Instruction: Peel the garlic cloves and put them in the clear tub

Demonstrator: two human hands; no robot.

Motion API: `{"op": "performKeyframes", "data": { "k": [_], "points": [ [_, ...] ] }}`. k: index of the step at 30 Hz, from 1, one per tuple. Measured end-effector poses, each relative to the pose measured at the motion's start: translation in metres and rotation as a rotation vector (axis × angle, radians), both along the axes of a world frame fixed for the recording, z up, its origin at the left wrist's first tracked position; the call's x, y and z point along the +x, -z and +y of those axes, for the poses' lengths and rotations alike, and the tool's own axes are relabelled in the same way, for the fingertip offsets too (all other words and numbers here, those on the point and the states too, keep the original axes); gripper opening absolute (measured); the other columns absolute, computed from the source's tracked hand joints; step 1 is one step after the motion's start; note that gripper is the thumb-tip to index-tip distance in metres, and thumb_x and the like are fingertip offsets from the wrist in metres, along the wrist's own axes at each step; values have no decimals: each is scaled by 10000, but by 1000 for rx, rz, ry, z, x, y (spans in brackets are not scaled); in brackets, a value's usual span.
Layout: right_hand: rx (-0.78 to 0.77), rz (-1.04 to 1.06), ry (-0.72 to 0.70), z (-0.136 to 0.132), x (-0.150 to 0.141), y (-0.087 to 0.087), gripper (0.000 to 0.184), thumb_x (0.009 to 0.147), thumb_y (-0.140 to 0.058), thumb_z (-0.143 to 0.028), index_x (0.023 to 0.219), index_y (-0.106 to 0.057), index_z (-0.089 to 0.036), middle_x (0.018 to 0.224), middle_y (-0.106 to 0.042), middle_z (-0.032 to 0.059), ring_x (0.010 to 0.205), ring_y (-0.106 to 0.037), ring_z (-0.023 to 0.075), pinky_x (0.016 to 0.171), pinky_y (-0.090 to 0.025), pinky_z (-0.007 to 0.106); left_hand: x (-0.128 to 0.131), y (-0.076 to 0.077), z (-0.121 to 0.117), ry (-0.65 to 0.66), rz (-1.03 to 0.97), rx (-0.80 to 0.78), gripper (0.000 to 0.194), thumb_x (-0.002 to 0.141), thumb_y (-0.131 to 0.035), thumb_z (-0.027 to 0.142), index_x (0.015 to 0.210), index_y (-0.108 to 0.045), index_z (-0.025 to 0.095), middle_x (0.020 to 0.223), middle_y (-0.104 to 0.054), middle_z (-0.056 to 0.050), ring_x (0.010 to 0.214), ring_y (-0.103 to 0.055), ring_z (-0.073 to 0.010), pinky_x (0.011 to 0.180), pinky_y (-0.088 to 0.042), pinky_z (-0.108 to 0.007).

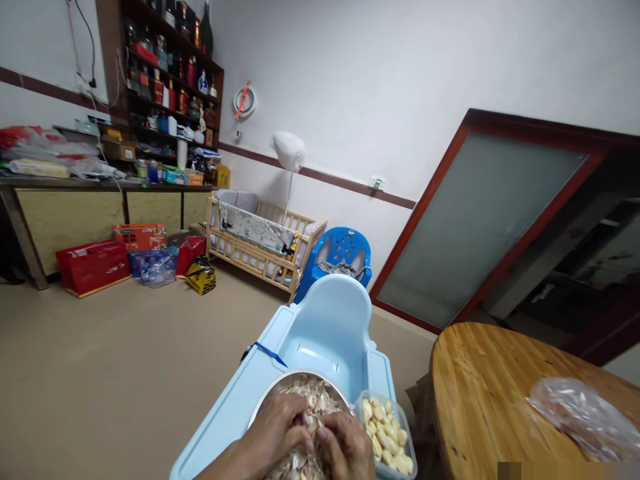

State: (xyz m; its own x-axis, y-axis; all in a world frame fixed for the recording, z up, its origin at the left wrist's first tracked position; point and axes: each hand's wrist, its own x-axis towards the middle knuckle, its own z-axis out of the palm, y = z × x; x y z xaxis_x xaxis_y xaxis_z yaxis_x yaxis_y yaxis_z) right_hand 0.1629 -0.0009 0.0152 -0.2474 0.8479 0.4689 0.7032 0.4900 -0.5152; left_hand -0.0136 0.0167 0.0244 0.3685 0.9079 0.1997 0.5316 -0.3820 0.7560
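Note:
Over a round metal bowl point(267, 390) full of papery garlic skins, my two hands meet around a garlic clove point(313, 423). My left hand point(280, 427) comes in from the lower left, its thumb and fingers pinching the clove. From the other side, my right hand point(350, 440) presses its thumb and fingertips on the same clove, partly covering it. Beside my right hand stands a clear plastic container point(411, 437) holding many peeled garlic cloves point(385, 430). Bowl and container rest on a light blue child's high chair point(225, 407).
A round wooden table point(480, 387) with a clear plastic bag point(585, 407) is at the right. Behind the high chair are a blue child's chair point(345, 243) and a wooden crib point(260, 260). Red gift bags point(95, 267) stand on the floor by a cluttered counter point(75, 207).

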Motion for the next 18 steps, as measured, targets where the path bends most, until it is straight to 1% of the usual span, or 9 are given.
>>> {"op": "performKeyframes", "data": {
  "k": [2,4,6,8,12,15,18],
  "points": [
    [28,43,34,0,-1,3,237,851,-497,-355,733,-667,-240,678,-706,13,666,-648,204,650,-493,299,0,1,-1,-1,9,22,93,660,-538,146,576,-517,178,630,-593,-4,603,-506,-169,558,-333,-248],
    [61,102,92,1,-3,6,327,855,-469,-444,693,-664,-237,646,-697,15,641,-641,204,636,-482,298,0,2,-2,3,12,34,96,670,-510,127,588,-509,178,658,-604,-16,628,-520,-175,581,-350,-253],
    [80,153,149,1,-5,8,418,850,-429,-526,662,-663,-234,620,-688,20,619,-634,208,629,-473,304,0,1,-4,4,14,40,87,673,-494,122,611,-522,177,697,-621,-31,664,-541,-188,611,-372,-261],
    [65,169,167,1,-7,8,464,844,-405,-566,654,-664,-231,610,-687,24,610,-632,212,620,-466,306,0,-1,-6,8,11,43,82,664,-497,125,675,-562,173,759,-642,-48,726,-565,-204,655,-396,-270],
    [-23,124,94,0,-8,7,438,857,-402,-545,700,-674,-240,644,-710,17,621,-643,207,602,-465,295,1,-8,-10,27,-41,25,276,617,-496,104,862,-612,161,868,-663,-73,840,-588,-223,748,-420,-284],
    [6,123,109,-1,-8,8,425,853,-406,-552,712,-667,-247,641,-703,8,608,-643,203,600,-472,295,1,-11,-12,41,-95,13,343,586,-479,96,889,-623,166,860,-679,-68,822,-602,-223,737,-431,-288],
    [23,78,75,0,-6,8,323,831,-490,-507,730,-654,-247,626,-696,-5,586,-646,193,582,-486,275,3,-12,-13,48,-138,28,365,577,-466,101,892,-636,169,843,-693,-65,790,-614,-222,708,-436,-286]
  ]
}}
